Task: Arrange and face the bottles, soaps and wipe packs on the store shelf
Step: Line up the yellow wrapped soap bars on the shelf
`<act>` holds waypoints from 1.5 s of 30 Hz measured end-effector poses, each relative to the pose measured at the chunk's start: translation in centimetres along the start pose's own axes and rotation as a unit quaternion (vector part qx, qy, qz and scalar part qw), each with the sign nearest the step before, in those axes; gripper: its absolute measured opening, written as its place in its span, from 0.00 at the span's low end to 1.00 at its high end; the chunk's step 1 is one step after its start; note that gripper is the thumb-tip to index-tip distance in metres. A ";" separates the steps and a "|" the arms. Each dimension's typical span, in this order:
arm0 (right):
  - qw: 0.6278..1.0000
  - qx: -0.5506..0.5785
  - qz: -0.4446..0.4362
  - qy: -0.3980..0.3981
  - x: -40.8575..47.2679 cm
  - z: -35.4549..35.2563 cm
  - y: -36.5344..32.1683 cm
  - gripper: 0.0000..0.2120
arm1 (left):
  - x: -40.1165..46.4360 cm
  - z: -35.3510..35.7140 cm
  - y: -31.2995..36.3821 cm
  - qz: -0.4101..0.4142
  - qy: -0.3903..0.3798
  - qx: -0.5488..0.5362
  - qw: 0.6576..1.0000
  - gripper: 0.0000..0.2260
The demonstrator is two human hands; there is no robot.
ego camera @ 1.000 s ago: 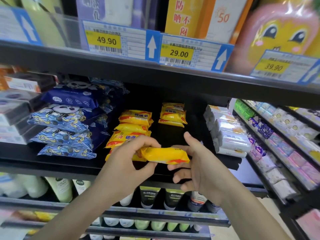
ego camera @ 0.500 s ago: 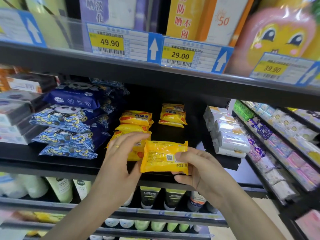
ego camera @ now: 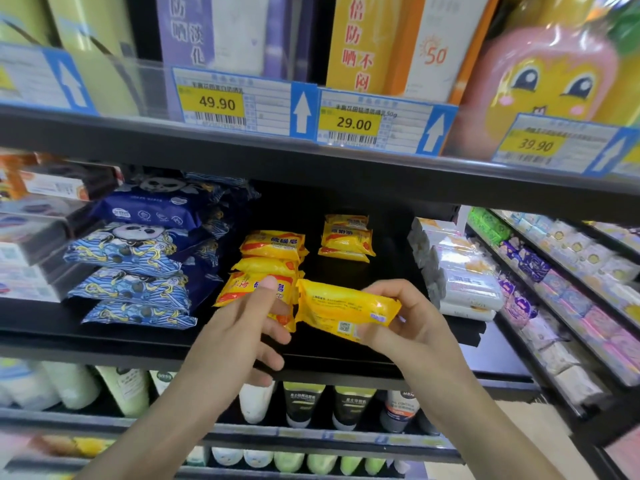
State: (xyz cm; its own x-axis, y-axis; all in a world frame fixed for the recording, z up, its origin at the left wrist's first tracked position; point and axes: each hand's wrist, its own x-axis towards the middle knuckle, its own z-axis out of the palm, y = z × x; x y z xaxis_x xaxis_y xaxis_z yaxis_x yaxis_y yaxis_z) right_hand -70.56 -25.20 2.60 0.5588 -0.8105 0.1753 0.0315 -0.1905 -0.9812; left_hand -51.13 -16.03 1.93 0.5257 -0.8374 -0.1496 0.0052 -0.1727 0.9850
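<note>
Head view shows the right hand (ego camera: 408, 327) pinching a yellow soap bar (ego camera: 346, 311) just before the shelf (ego camera: 145, 341), left hand (ego camera: 242, 327) relaxed beside: likely firm, light, slick-wrapped, best gripped by its ends.

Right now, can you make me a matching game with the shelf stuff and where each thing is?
Things:
1. yellow soap pack
2. blue panda wipe packs
3. white packs
4. small yellow soap stack

Places:
A. stacked at the shelf's left
B. far back on the shelf
C. held in the right hand
D. stacked at the shelf's right

Pairs: 1-C, 2-A, 3-D, 4-B
</note>
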 end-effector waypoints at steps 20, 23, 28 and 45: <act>0.906 -0.359 -0.174 -0.140 0.1 0.6 2.3 0.21 | 0.1 0.1 -0.4 -0.097 -0.061 -0.160 0.980 0.13; 0.894 -0.381 -0.201 -0.124 1.1 1.6 2.0 0.19 | -0.1 -0.3 -0.8 -0.072 -0.051 -0.166 0.982 0.12; 0.906 -0.359 -0.193 -0.117 4.2 2.8 0.9 0.20 | 0.3 -1.8 -1.2 -0.076 -0.022 -0.210 0.974 0.09; 0.842 -0.501 -0.165 -0.111 12.4 7.4 1.9 0.19 | 0.6 -3.1 -5.2 0.247 0.038 0.376 0.892 0.09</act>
State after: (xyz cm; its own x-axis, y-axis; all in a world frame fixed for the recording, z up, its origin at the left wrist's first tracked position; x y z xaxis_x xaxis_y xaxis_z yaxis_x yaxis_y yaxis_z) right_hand -57.46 -31.48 2.31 0.8015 -0.5191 0.2970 -0.4374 -0.8475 -0.3007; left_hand -48.25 -14.00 -2.97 0.3626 -0.8746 0.3218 -0.8005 -0.1155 0.5881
